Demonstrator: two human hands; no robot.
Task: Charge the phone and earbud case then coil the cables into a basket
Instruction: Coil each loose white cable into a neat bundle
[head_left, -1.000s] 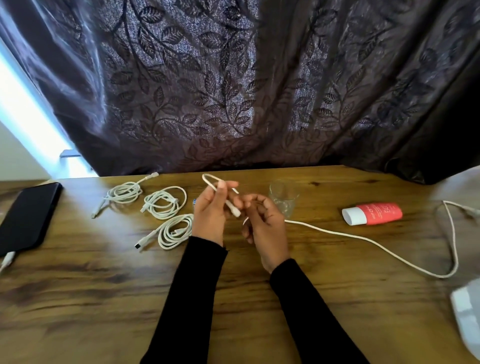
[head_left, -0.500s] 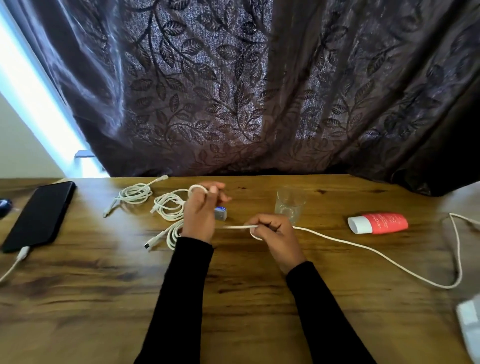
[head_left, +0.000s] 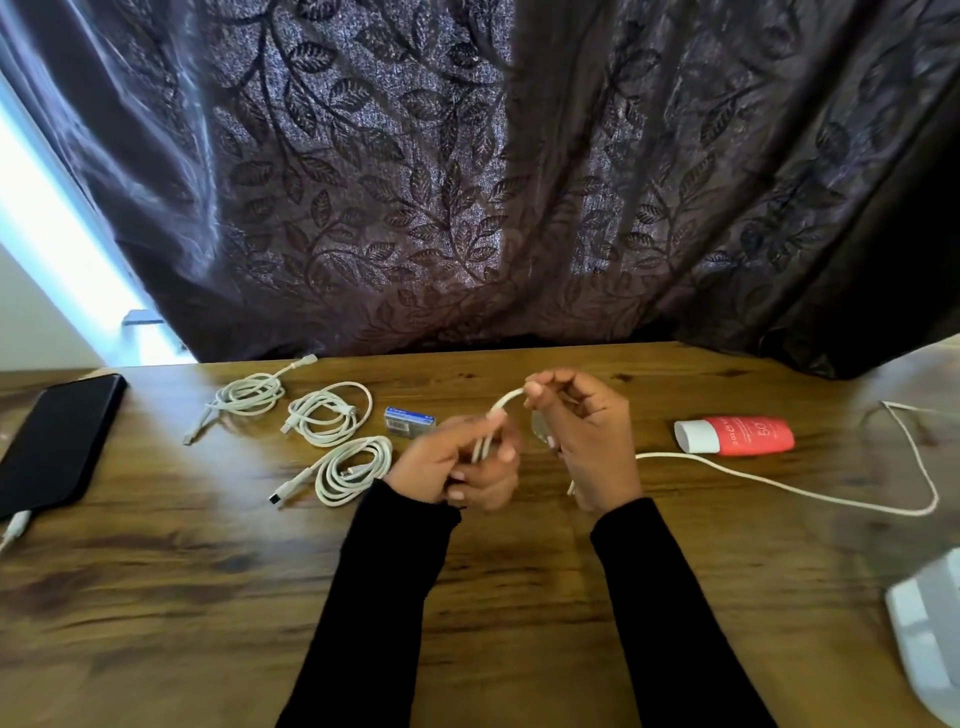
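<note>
Head view: a thin white charging cable (head_left: 779, 488) arcs between both hands above the wooden table (head_left: 208, 597). Left hand (head_left: 457, 462) curls around folded strands; right hand (head_left: 587, 441) pinches the loop's top, though blur softens the fingers. Three coiled white cables (head_left: 337, 415) lie left, beside a black phone (head_left: 52, 447).

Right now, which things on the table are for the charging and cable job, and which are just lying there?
For the job:
phone, plugged in
three coiled cables
long white cable, held by left hand and right hand

Just lying about:
red tube
small blue box
</note>
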